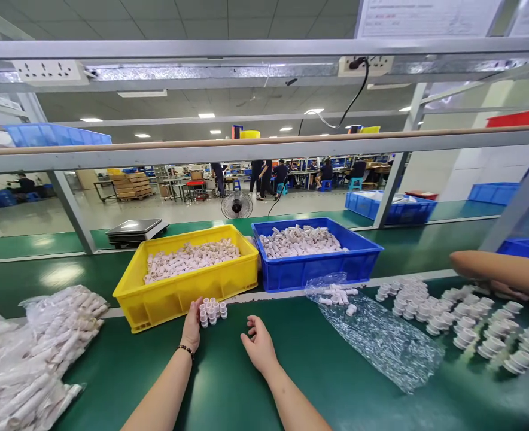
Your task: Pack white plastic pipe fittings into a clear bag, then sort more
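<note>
My left hand (192, 328) rests on the green mat with its fingers curled against a small cluster of white plastic caps (212, 310), touching their left side. My right hand (258, 344) lies a little to the right of the cluster, fingers loosely curled and apart, holding nothing I can see. Right behind the cluster stands a yellow bin (188, 293) filled with white parts. Beside it is a blue bin (318, 267) with more white parts.
Bags of white parts (35, 353) pile at the left. A clear plastic bag (376, 335) with a few caps lies right of my hands. Rows of white caps (466, 317) cover the right side, where another person's arm (498, 272) reaches in. A scale (134, 230) sits behind.
</note>
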Demonstrator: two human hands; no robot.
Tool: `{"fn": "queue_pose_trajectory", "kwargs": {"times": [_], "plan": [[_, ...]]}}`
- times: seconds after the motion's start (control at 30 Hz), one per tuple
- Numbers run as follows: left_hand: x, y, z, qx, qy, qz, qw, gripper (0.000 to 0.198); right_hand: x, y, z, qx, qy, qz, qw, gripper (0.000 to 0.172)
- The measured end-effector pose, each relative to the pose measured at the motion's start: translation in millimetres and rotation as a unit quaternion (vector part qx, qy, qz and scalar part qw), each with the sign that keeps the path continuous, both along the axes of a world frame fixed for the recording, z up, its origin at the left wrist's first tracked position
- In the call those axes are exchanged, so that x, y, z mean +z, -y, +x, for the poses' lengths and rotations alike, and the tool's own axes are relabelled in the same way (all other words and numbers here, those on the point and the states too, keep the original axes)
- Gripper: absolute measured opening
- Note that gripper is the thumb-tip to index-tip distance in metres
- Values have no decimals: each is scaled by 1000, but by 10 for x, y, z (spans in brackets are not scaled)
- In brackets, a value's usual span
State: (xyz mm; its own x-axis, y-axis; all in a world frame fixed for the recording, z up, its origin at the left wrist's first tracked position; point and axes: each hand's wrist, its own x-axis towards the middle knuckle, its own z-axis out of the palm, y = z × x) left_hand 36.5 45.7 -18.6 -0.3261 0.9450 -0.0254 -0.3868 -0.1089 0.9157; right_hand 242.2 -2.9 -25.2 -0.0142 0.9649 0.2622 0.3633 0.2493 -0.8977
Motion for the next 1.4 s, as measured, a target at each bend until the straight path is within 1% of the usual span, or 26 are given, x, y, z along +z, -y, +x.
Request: {"fn": "queue_pose_trajectory", "kwargs": {"times": [0.13, 0.3, 0.37, 0.47, 0.6, 0.7, 0.8, 0.93, 1.17, 1.27, 1.4], "plan": [[7, -6, 45, -9, 10, -5, 1000, 54, -2, 13, -4, 12, 15, 12, 1000, 48], [15, 2, 164, -30, 12, -10, 999, 59, 21, 37, 0, 15, 31, 11, 999, 48], [0, -8, 216, -36, 11, -7, 999, 59, 21, 25, 8, 14, 26, 8, 1000, 53], [-36, -43, 261, -38, 12, -3, 999, 55, -3, -61, 14, 11, 28, -2, 1000, 72], [-76, -96, 254, -39, 21, -1, 999, 53, -38, -305, -39, 33, 49, 3, 998, 102], [-96, -110, 241, -47, 22, 4, 999, 54, -46, -483, -130, 59, 48, 15, 997, 114], [-110, -102, 269, -58, 14, 8, 998, 52, -61, -583, -205, 81, 28, 25, 996, 116], [-117, -78, 385, -66, 4, 14, 998, 53, -98, -639, -218, 117, 0, 26, 993, 116], [-124, -116, 551, -37, -11, 32, 999, 45, -85, -706, -177, 162, -9, 33, 986, 114], [-142, -144, 619, -53, -1, 24, 998, 49, -60, -690, -162, 177, 1, 28, 984, 115], [-132, -112, 742, -76, 23, 10, 997, 54, -39, -666, -142, 172, -8, 21, 985, 116]]}}
